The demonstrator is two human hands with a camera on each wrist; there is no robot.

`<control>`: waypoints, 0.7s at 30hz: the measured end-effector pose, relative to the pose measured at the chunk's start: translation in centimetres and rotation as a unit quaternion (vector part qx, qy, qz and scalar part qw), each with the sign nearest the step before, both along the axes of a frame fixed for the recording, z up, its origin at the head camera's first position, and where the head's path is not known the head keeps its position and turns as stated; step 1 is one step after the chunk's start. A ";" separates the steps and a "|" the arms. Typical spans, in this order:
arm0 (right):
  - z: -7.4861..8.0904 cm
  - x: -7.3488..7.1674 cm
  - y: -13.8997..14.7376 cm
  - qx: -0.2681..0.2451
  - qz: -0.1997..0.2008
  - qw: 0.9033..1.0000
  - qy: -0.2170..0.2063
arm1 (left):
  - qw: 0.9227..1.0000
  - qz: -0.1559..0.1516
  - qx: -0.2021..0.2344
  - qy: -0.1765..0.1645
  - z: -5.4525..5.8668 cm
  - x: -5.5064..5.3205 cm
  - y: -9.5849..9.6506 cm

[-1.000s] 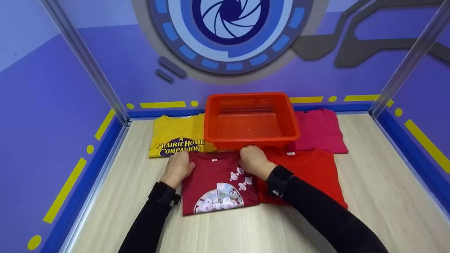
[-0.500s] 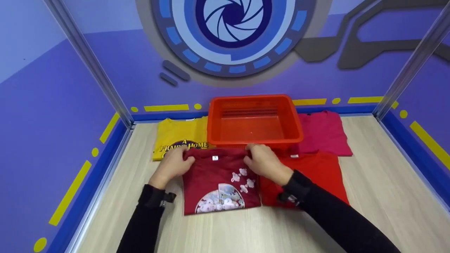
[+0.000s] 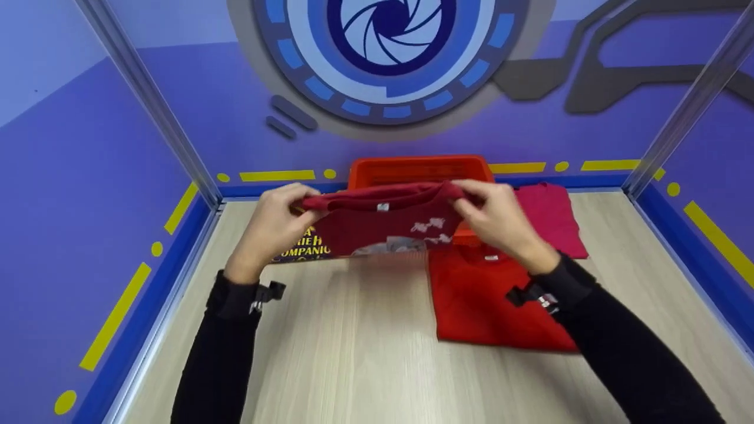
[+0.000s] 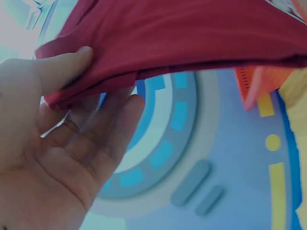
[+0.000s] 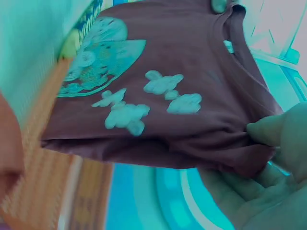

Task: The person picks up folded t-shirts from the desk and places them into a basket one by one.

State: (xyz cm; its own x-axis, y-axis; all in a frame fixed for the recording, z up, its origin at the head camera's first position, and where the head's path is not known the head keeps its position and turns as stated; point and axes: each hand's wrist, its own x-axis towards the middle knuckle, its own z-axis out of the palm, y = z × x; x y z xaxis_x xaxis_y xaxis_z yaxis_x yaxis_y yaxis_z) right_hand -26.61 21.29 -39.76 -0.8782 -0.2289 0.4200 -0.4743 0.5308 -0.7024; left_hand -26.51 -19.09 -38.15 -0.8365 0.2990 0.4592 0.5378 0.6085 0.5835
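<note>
Above the wood-grain table [image 3: 353, 365], in front of the red plastic basket [image 3: 421, 160] and hiding much of it, hangs my folded maroon printed T-shirt [image 3: 374, 228]. I judge it light, soft and floppy, hardly fragile or slippery, though its layers could slide apart. The 2 upper corners seem the best hold, all layers caught together. My right hand [image 3: 500, 218] pinches 1, thumb on the printed side, fingers beneath; my left hand [image 3: 274, 222] pinches the other. Between them shows the small white neck label [image 3: 383, 207].
</note>
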 end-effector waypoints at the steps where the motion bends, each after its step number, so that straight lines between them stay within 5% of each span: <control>1: 0.4 -0.1 0.6 -0.004 -0.002 1.000 0.010 | 1.000 -0.006 0.003 0.000 0.5 -0.2 0.4; 6: 2.1 -0.7 2.8 0.007 -0.024 0.999 0.047 | 0.999 -0.041 0.029 -0.007 1.8 -1.8 2.2; 11: 2.9 -2.1 4.0 0.029 -0.053 0.998 0.026 | 0.997 -0.060 0.035 -0.028 2.2 -4.1 3.7; 15: 2.4 -4.3 4.7 0.058 -0.068 0.996 -0.028 | 0.997 -0.047 0.010 -0.055 1.4 -6.7 5.0; 21: 0.5 -9.5 5.3 0.103 -0.080 0.989 -0.075 | 0.995 0.008 -0.017 -0.093 -1.0 -11.6 7.4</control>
State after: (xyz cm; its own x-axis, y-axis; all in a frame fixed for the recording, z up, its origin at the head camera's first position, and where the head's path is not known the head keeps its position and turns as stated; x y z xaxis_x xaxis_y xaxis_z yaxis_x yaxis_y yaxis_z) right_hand -36.08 26.61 -39.29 -0.9593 -0.1484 0.2404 -0.2703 0.7303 -0.6274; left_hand -38.15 -11.65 -39.11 -0.9109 0.2980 0.2855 0.4125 0.6367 0.6515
